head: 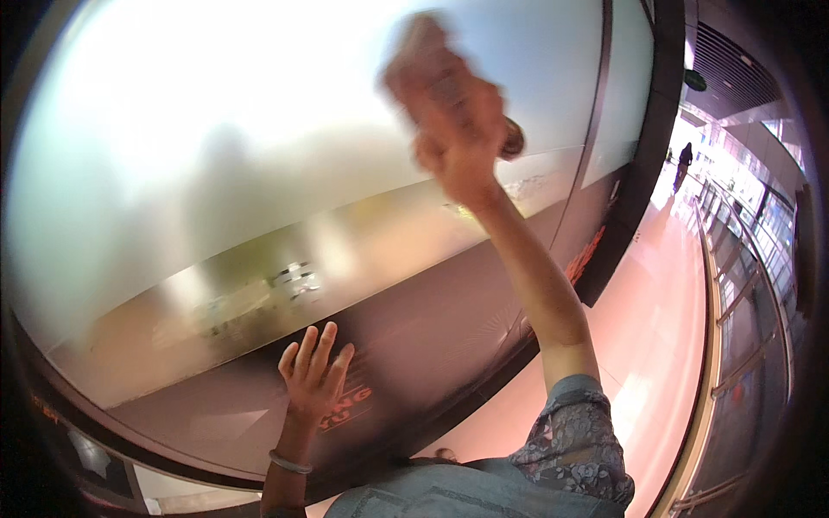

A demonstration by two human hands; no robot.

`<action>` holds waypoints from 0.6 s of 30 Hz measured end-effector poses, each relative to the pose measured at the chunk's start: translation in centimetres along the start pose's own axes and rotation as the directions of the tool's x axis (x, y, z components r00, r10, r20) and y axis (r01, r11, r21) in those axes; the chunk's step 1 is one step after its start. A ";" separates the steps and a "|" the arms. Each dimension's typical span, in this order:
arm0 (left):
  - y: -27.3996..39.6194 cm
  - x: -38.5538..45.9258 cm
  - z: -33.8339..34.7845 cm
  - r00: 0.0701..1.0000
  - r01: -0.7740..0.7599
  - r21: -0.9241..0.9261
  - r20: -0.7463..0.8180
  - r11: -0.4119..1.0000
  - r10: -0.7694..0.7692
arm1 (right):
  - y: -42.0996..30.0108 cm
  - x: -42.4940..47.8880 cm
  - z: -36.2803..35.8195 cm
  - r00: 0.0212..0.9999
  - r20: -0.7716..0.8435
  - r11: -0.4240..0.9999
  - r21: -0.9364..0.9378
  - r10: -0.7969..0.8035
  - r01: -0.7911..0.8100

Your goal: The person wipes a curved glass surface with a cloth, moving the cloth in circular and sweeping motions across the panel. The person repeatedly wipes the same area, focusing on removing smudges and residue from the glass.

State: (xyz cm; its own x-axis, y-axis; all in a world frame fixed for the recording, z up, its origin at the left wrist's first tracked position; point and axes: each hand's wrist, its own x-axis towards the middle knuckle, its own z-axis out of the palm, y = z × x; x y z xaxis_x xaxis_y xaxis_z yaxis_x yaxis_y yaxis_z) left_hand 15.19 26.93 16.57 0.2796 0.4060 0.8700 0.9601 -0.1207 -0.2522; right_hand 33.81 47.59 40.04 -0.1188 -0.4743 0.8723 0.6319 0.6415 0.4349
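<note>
A large glass panel (272, 162), frosted over most of its height, fills the view before me. My right hand (463, 129) is raised in front of its upper part, blurred and closed around a handheld tool (513, 139). Only the tool's dark, rounded end shows clearly; its kind is lost in the blur. Lower down, my left hand (314, 372) is empty, its fingers spread before the dark lower band (440, 311) of the panel. Whether it touches the surface I cannot tell. A light bangle (290, 462) circles the left wrist.
Red lettering (350, 408) marks the lower band, and a dark frame (641, 155) edges the panel at right. Beyond it runs a shiny walkway floor (654, 278) beside a metal railing (754, 259). A person (682, 165) is far down the walkway.
</note>
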 end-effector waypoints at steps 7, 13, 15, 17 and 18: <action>6.3 3.6 7.7 1.000 0.007 -0.006 0.005 1.000 -0.007 | 16.8 -4.0 -2.2 0.981 -0.007 0.981 -0.008 0.192 -0.192; 9.6 4.7 11.3 0.996 0.086 0.044 -0.021 0.995 -0.085 | 32.1 -8.2 -4.5 0.484 -0.199 0.436 -0.240 0.852 -0.867; 10.2 4.6 11.8 0.991 0.134 0.095 0.004 0.986 -0.135 | 27.5 -6.0 -4.5 0.446 0.014 0.436 0.181 0.895 -0.881; 10.7 4.9 12.5 0.996 0.091 0.119 0.000 0.989 -0.092 | 26.7 -6.1 -2.7 0.868 -0.107 0.873 0.001 0.484 -0.487; 10.9 5.2 12.9 0.999 0.049 0.142 0.006 0.989 -0.050 | 26.3 -6.1 -1.7 0.965 -0.153 0.965 -0.123 0.214 -0.234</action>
State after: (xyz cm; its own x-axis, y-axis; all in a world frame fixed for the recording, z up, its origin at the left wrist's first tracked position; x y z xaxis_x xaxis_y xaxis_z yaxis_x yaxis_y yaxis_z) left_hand 27.16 39.38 12.83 0.2311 0.4168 0.8791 0.9633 0.0290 -0.2670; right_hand 52.48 66.30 45.78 0.1380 -0.4125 0.9004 0.7312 0.6557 0.1883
